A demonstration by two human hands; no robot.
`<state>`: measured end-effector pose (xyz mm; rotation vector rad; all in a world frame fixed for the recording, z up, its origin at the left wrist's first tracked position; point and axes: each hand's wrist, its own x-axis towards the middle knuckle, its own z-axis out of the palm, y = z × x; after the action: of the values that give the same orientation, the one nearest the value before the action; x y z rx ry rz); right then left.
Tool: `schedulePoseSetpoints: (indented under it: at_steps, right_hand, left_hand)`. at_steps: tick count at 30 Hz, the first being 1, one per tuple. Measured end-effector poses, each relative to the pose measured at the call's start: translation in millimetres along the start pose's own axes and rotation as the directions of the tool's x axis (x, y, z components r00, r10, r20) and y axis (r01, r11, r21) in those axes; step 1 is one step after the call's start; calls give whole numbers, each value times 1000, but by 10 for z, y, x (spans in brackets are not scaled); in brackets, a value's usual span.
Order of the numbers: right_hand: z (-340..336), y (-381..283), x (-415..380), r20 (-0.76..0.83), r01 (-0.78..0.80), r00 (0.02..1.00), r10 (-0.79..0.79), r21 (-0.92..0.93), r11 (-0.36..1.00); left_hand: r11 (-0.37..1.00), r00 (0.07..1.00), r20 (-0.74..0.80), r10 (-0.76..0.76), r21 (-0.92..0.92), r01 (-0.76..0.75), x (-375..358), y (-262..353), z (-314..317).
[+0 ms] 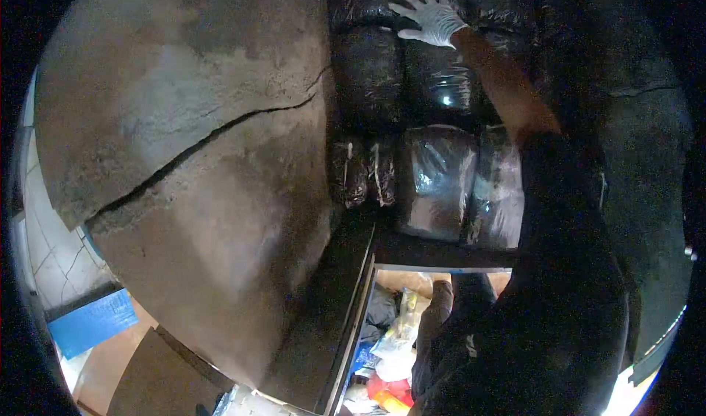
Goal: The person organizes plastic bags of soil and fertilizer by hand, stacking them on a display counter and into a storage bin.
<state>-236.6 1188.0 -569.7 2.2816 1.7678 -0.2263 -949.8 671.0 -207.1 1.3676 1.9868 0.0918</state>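
Note:
My right hand (430, 20), in a white glove, reaches up with its fingers spread, palm side toward the stack. It overlaps the upper black plastic-wrapped packages (368, 70) and holds nothing. More wrapped packages sit below it, among them a large shiny one (437, 180) and two narrow upright ones (357, 173). My arm in a dark sleeve (566, 217) crosses the right side of the view. My left hand is not in view.
A brown wall (228, 158) with a long crack (198, 147) stands close on the left. Below, past a dark frame edge (349, 328), lie colourful plastic bags (393, 350) on a bright floor. A blue box (92, 320) is at lower left.

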Motion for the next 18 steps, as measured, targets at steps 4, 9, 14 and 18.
schedulePoseSetpoints:
  at_steps: [4,9,14,18]
  right_hand:
    - [-159,-35,-110,63,-2,998,2,4,1000]
    - [-66,37,-8,60,65,996,-66,25,998]
    - [126,267,100,-63,185,983,-174,284,941]
    - [74,259,51,-77,178,984,-163,268,947]
  left_hand:
    - [1000,999,48,-24,11,24,51,-64,-161]
    - [997,992,107,-66,-19,69,221,-114,-74]
    - [993,981,161,-109,-20,113,617,72,-56]
    - [991,976,178,-123,-37,131,348,78,-171]
